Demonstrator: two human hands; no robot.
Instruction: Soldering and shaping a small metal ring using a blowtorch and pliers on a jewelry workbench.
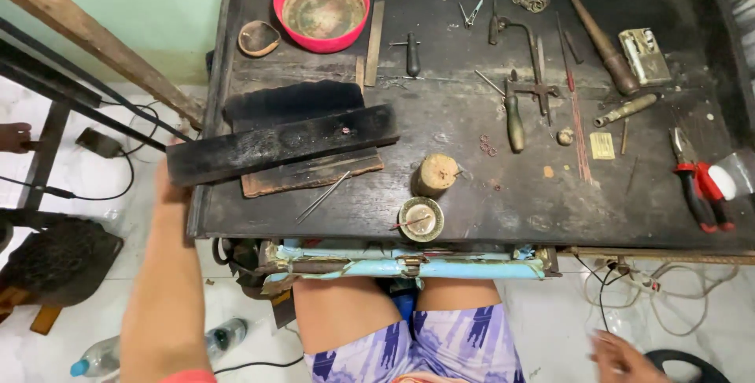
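Head view: our left hand (169, 182) sits at the left end of the charred block (283, 143), mostly hidden behind it; we cannot tell how the fingers close. Block lies across the bench (472, 194), left side, overhanging its left edge, resting on a darker slab (295, 100). Right hand (621, 355) low at near right, below the bench, fingers spread, holding nothing, blurred. Near edge, centre: wooden stub (435, 173), small round dish (421, 219). Pliers (696, 182) at right; pink bowl (322, 7) far.
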